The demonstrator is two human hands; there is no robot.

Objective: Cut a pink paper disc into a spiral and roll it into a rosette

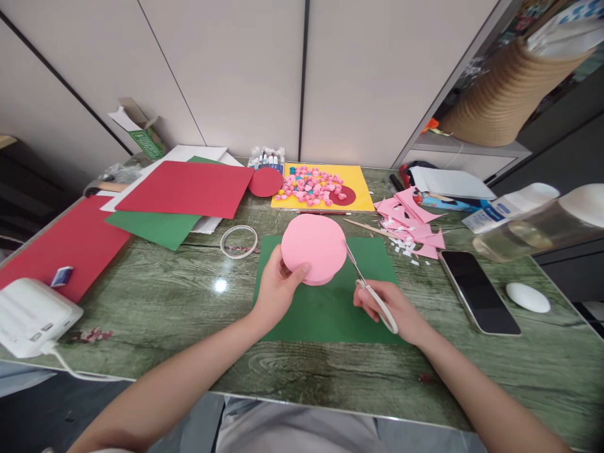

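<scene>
Between the thumb and fingers of my left hand [278, 280] is a round piece of pink paper [314, 246], raised above a green sheet [325, 314]. A second pink edge shows just under its lower rim. My right hand [384, 305] grips white-handled scissors [383, 308], whose blades reach up to the right edge of the pink paper. How far the blades are parted is hard to make out. Pink paper scraps [413, 220] and small white bits [404, 245] lie to the right, beyond the green sheet.
Behind are a yellow sheet [361, 189] with small pink pieces [309, 185] and a red paper circle [265, 182]. Red sheets [189, 189] and a tape roll [239, 242] lie left. A phone [480, 292], a white mouse [527, 297] and a bottle [533, 229] occupy the right.
</scene>
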